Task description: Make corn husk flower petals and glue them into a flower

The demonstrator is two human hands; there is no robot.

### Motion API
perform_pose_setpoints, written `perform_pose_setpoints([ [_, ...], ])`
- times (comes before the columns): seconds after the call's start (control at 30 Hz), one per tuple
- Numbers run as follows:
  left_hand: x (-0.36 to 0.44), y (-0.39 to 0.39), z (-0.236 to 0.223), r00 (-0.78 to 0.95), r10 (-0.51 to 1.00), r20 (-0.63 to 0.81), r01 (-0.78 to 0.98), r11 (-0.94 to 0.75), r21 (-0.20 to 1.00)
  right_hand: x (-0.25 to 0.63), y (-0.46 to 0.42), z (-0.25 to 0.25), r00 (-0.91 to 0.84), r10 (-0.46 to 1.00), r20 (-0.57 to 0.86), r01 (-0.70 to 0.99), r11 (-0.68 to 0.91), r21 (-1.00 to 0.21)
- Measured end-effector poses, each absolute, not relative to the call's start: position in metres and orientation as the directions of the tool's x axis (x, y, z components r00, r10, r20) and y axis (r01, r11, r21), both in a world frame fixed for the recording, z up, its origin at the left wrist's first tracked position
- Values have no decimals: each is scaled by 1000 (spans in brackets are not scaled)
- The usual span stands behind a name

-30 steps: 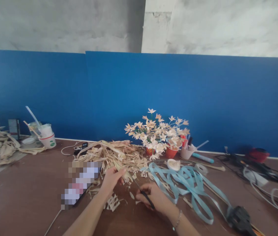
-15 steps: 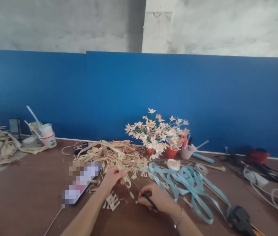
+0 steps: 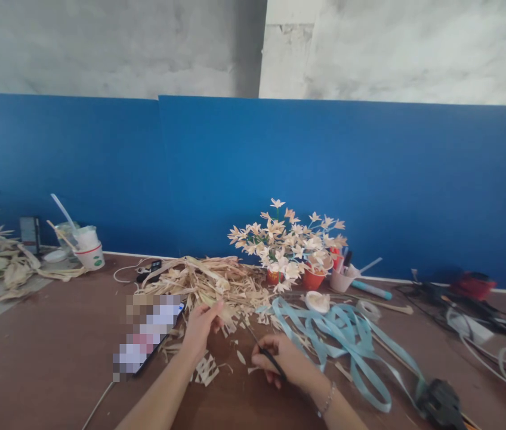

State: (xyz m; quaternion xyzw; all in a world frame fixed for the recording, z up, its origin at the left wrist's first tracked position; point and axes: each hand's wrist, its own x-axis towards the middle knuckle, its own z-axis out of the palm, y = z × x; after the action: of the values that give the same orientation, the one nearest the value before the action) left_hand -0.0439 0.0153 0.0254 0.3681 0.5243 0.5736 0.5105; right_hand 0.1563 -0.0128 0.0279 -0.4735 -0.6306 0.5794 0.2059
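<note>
While left grip (image 3: 201, 329) pinches husk (image 3: 229, 321), right grip (image 3: 283, 357) clasps black-handled tool (image 3: 273, 362); pens (image 3: 347, 258) stand in pale cup (image 3: 339, 282).

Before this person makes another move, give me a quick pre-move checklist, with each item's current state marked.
1. Left hand has a grip on material: ok, pale husk is pinched at its fingertips.
2. Right hand has a grip on the black-handled tool, which looks like scissors: ok.
3. Tool's blades open or shut: cannot tell, too thin and blurred.
4. Table around the hands free of offcuts: not ok, cut scraps lie near the left wrist.
5. Blue ribbon touching the right wrist: cannot tell, they lie close together.
6. Potted flowers apart from both hands: ok, they stand farther back.
</note>
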Motion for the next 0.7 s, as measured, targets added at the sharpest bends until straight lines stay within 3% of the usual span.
perform_pose_setpoints([
  [0.2,-37,16,25,-423,886,-192,-465,-30,885,156,-15,27,-539,790,-292,288,-152,-945],
  [0.3,-32,14,26,-506,831,-231,-515,-76,854,152,-20,27,-605,734,-310,267,-179,-947],
  [0.43,-19,4,25,-541,818,-198,-433,-69,899,138,-28,25,-617,724,-307,238,-200,-950],
  [0.57,-5,-8,23,-538,837,-102,-292,-71,954,118,-32,20,-514,817,-262,152,-214,-965],
  [0.7,3,-14,19,-537,834,-130,-260,-17,966,108,-32,19,-427,876,-223,100,-200,-975],
])
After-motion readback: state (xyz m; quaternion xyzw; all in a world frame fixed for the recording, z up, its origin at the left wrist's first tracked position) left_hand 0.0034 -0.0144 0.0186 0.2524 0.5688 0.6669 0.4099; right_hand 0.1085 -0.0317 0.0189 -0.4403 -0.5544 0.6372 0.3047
